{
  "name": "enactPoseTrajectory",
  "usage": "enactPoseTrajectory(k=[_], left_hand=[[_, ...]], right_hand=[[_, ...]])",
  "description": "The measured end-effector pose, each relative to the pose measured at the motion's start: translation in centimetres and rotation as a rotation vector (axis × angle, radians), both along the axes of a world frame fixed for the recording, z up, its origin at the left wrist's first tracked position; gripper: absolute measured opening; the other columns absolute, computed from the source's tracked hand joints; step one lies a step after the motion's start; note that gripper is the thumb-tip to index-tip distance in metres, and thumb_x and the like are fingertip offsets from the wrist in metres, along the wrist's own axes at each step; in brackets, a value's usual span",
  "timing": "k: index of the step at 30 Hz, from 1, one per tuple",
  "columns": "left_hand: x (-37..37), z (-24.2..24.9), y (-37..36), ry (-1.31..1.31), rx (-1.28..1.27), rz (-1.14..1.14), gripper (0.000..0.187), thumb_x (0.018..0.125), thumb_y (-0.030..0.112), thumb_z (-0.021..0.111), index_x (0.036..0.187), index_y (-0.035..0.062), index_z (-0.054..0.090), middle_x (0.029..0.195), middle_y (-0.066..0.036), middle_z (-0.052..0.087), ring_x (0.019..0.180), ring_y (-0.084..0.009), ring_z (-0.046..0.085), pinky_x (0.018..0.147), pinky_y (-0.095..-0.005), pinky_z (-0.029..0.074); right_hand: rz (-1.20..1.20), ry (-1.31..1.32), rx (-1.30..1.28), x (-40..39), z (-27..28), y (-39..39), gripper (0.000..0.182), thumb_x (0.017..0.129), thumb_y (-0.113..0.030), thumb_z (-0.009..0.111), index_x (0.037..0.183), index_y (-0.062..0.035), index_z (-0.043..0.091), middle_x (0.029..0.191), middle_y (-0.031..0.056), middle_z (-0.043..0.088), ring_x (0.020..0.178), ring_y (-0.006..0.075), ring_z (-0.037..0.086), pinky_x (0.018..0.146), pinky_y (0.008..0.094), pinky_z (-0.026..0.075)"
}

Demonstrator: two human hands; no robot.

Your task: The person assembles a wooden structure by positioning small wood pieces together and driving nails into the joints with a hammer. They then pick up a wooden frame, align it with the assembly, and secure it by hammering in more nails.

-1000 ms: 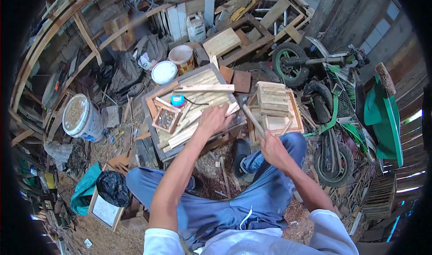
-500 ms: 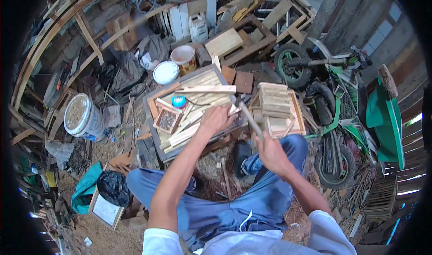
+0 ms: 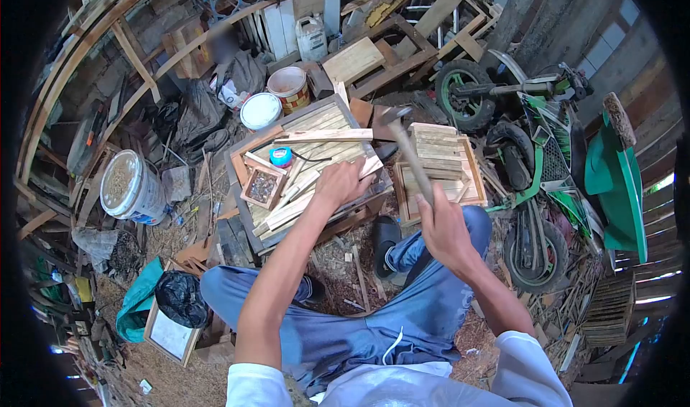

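My right hand (image 3: 445,229) is wrapped round the handle of a hammer (image 3: 410,155), whose metal head is up and away from the work. On the low wooden worktable (image 3: 248,236), my left hand (image 3: 341,184) grips a pale wooden strip (image 3: 370,167) close to the table's right edge. Its fingertips are partly hidden. Several more light strips (image 3: 291,211) lie under and beside that hand. Left of it sit a small wooden box of nails (image 3: 264,187) and a round blue container (image 3: 281,156). A longer strip (image 3: 323,135) crosses the table's far side.
Slatted wooden pieces (image 3: 436,152) are stacked on a wooden frame (image 3: 474,177) to the right. Beyond them stands a green motorbike (image 3: 535,170). Buckets (image 3: 133,188) and a lidded white pail (image 3: 260,111) stand left and behind. Scrap wood litters the ground.
The hammer has lifted off the strip's end, its head swinging up and to the right. My left hand stays at nearly the same spot on the wood. The view has shifted slightly.
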State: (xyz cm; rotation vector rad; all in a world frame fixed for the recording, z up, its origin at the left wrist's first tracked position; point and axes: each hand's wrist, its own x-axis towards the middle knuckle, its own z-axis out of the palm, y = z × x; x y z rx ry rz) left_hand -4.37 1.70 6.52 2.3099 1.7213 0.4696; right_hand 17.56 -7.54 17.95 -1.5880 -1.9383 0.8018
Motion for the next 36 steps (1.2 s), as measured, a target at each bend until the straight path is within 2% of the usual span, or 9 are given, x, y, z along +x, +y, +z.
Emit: enactPoseTrajectory(k=[2,5,13,17,22,25,29,33,36], left_hand=[[0.1,-0.3,0.0,0.004,-0.009,-0.008,0.039,0.088,0.041,0.062,0.102,0.0044,0.059,0.074,-0.024,0.066,0.074,-0.0442,0.066,0.067,-0.0530,0.052],[0.3,0.0,0.0,0.020,-0.017,-0.005,0.039,0.089,0.042,0.061,0.100,0.0045,0.059,0.073,-0.024,0.066,0.074,-0.0444,0.066,0.067,-0.0529,0.052],[0.1,-0.4,0.0,-0.018,0.009,-0.007,0.040,0.088,0.043,0.062,0.101,0.0046,0.058,0.074,-0.024,0.066,0.073,-0.0451,0.065,0.066,-0.0531,0.052],[0.0,-0.4,-0.5,-0.011,0.004,0.009,0.039,0.088,0.041,0.063,0.100,0.0040,0.058,0.074,-0.025,0.066,0.073,-0.0451,0.065,0.066,-0.0530,0.052],[-0.1,0.2,-0.1,-0.002,-0.022,0.003,0.039,0.089,0.041,0.062,0.099,0.0036,0.058,0.075,-0.024,0.067,0.074,-0.0449,0.065,0.067,-0.0529,0.053],[0.0,0.2,-0.1,-0.008,-0.020,0.004,0.039,0.089,0.042,0.061,0.099,0.0040,0.058,0.075,-0.025,0.067,0.075,-0.0447,0.066,0.067,-0.0529,0.053],[0.1,0.2,-0.1,-0.010,-0.003,0.013,0.039,0.089,0.041,0.061,0.102,0.0044,0.059,0.076,-0.026,0.067,0.075,-0.0441,0.066,0.068,-0.0532,0.053],[0.0,0.5,-0.1,0.020,-0.040,0.012,0.040,0.088,0.042,0.062,0.101,0.0045,0.059,0.075,-0.025,0.067,0.075,-0.0440,0.066,0.068,-0.0524,0.053],[0.0,-0.2,-0.1,-0.004,-0.002,0.008,0.039,0.088,0.042,0.062,0.098,0.0046,0.058,0.075,-0.025,0.066,0.074,-0.0441,0.066,0.067,-0.0527,0.053]], right_hand=[[-0.052,0.105,0.106,-0.3,-0.7,-0.5,0.023,0.100,-0.019,0.049,0.103,0.0037,0.044,0.067,0.0345,0.057,0.070,0.0531,0.059,0.059,0.0566,0.046],[0.112,-0.205,-0.001,1.8,-8.4,0.5,0.024,0.100,-0.020,0.048,0.103,0.0039,0.044,0.070,0.0359,0.057,0.073,0.0550,0.058,0.062,0.0588,0.046],[-0.058,0.083,0.020,-0.7,0.5,-0.6,0.023,0.100,-0.019,0.049,0.099,0.0034,0.045,0.064,0.0326,0.056,0.067,0.0519,0.059,0.055,0.0546,0.046],[0.062,-0.154,-0.016,2.0,-8.7,0.9,0.023,0.098,-0.017,0.052,0.103,0.0039,0.046,0.070,0.0358,0.058,0.072,0.0534,0.059,0.060,0.0584,0.046],[-0.006,-0.077,-0.078,0.5,-0.8,0.6,0.022,0.099,-0.017,0.051,0.103,0.0042,0.046,0.068,0.0337,0.058,0.072,0.0535,0.059,0.058,0.0582,0.043],[-0.068,0.144,0.132,-0.4,-0.8,-0.7,0.022,0.099,-0.016,0.051,0.104,0.0046,0.045,0.068,0.0330,0.058,0.072,0.0537,0.059,0.058,0.0576,0.043],[0.096,-0.150,-0.001,1.8,-8.1,0.7,0.024,0.100,-0.018,0.048,0.102,0.0050,0.044,0.072,0.0354,0.059,0.073,0.0551,0.058,0.060,0.0590,0.043],[0.048,-0.048,-0.102,0.1,-1.1,0.4,0.025,0.100,-0.021,0.049,0.101,0.0041,0.045,0.069,0.0354,0.058,0.072,0.0559,0.057,0.062,0.0611,0.043],[-0.057,0.055,0.049,-0.5,-1.4,-0.3,0.024,0.100,-0.021,0.050,0.099,0.0031,0.045,0.068,0.0344,0.057,0.069,0.0542,0.058,0.059,0.0587,0.044]])
